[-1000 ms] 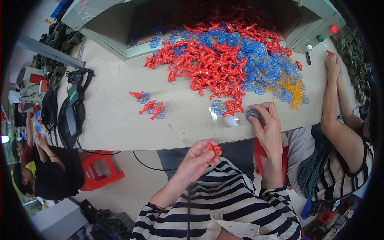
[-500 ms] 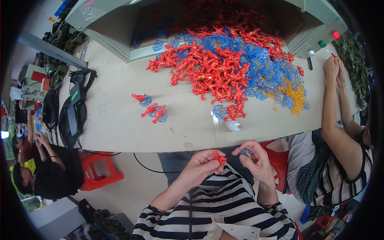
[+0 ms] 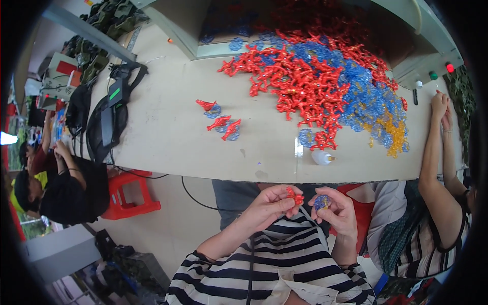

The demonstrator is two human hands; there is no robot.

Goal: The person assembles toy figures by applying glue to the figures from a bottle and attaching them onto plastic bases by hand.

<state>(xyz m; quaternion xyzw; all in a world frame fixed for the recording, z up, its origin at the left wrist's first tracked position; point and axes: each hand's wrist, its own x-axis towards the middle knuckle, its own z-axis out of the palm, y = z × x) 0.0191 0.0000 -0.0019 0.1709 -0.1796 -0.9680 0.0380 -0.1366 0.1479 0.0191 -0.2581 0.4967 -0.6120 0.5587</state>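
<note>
Held near each other off the edge of the table (image 3: 173, 127), presumably for close sight: one red plastic figurine (image 3: 295, 197) pinched in left hand (image 3: 271, 207), one translucent blue disc-like piece (image 3: 322, 202) pinched in right hand (image 3: 339, 211).

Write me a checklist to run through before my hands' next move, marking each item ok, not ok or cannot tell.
1. Left hand holds a red figure: ok.
2. Right hand holds a blue piece: ok.
3. The two held pieces touch: not ok, a gap separates them.
4. White bottle upright: not ok, it lies on the table.
5. Red figure's exact facing: cannot tell, fingers partly cover it.
</note>
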